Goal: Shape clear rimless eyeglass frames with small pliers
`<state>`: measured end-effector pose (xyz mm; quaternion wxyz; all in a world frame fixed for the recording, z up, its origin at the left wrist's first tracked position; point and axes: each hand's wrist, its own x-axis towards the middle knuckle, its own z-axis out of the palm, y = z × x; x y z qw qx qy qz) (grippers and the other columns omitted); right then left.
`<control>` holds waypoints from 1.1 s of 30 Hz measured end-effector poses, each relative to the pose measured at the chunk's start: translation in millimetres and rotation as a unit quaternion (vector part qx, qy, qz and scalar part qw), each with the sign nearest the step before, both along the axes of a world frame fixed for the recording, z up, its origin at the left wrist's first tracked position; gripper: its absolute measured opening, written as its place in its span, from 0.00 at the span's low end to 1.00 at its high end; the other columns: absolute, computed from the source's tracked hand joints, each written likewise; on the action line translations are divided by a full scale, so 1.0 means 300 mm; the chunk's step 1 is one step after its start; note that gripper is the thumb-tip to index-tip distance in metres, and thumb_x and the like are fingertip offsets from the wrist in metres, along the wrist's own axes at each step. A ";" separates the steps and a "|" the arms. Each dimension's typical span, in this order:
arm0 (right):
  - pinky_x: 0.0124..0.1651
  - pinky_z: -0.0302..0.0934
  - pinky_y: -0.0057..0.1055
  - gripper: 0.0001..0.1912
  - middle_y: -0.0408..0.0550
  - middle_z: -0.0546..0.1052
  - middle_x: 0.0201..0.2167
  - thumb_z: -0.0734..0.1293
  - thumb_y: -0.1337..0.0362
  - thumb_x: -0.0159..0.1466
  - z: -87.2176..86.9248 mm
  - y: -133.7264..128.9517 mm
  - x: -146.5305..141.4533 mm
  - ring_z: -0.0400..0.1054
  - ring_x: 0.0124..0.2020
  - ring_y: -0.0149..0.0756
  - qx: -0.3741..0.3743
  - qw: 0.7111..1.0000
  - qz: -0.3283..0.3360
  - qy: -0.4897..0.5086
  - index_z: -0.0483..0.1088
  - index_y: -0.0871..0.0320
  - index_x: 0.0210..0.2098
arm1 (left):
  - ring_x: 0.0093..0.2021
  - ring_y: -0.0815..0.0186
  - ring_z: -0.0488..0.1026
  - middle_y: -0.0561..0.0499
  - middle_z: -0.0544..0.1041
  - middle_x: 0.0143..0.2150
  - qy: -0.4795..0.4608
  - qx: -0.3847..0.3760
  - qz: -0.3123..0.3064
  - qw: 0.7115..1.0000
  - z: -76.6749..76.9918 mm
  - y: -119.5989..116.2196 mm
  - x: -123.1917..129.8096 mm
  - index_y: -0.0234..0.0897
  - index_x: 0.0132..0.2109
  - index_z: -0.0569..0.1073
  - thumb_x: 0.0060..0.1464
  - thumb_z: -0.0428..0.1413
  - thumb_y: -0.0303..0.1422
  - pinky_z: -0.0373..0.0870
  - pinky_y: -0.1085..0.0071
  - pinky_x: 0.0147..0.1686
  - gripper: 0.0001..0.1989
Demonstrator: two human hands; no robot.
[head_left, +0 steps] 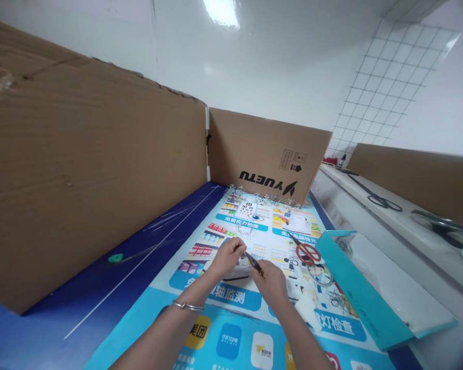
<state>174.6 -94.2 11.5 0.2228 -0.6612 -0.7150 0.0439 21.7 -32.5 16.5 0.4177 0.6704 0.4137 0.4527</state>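
Both left of an open turquoise rectangular box [359,294], our left hand [228,257] pinches a small indistinct item [243,255]; our right hand [272,282] curls its fingers round dark metal pliers [254,263].

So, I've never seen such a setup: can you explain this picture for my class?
There is no machine here: these are a person's two bare hands, seen from a camera worn on the head, looking forward and down. The right hand holds what looks like pliers. The left hand pinches near their tip; anything held there is too small to make out. They work over a printed sheet, where red-handled scissors lie beside a teal box. Cardboard panels stand at the left and back.
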 end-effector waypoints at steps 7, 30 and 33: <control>0.29 0.46 0.24 0.09 0.43 0.72 0.31 0.58 0.60 0.59 0.001 -0.001 -0.004 0.63 0.30 0.31 0.004 1.000 0.016 0.022 0.68 0.53 0.35 | 0.20 0.72 0.65 0.55 0.68 0.24 0.007 -0.005 -0.005 1.000 -0.009 0.005 0.005 0.36 0.29 0.67 0.50 0.47 0.35 0.61 0.76 0.19 0.08; 0.26 0.43 0.23 0.10 0.41 0.68 0.24 0.57 0.59 0.59 -0.006 0.008 0.004 0.59 0.26 0.27 0.013 0.999 -0.005 0.038 0.65 0.57 0.26 | 0.24 0.72 0.65 0.53 0.69 0.24 -0.063 -0.111 -0.175 0.976 0.008 0.000 -0.009 0.33 0.31 0.66 0.50 0.48 0.33 0.62 0.76 0.26 0.07; 0.25 0.41 0.23 0.11 0.39 0.68 0.22 0.57 0.58 0.59 -0.010 0.009 0.006 0.59 0.25 0.27 0.010 0.998 -0.005 0.068 0.65 0.57 0.26 | 0.26 0.71 0.66 0.52 0.70 0.25 -0.070 -0.112 -0.185 0.974 0.019 -0.002 -0.015 0.32 0.31 0.67 0.51 0.49 0.34 0.62 0.75 0.27 0.08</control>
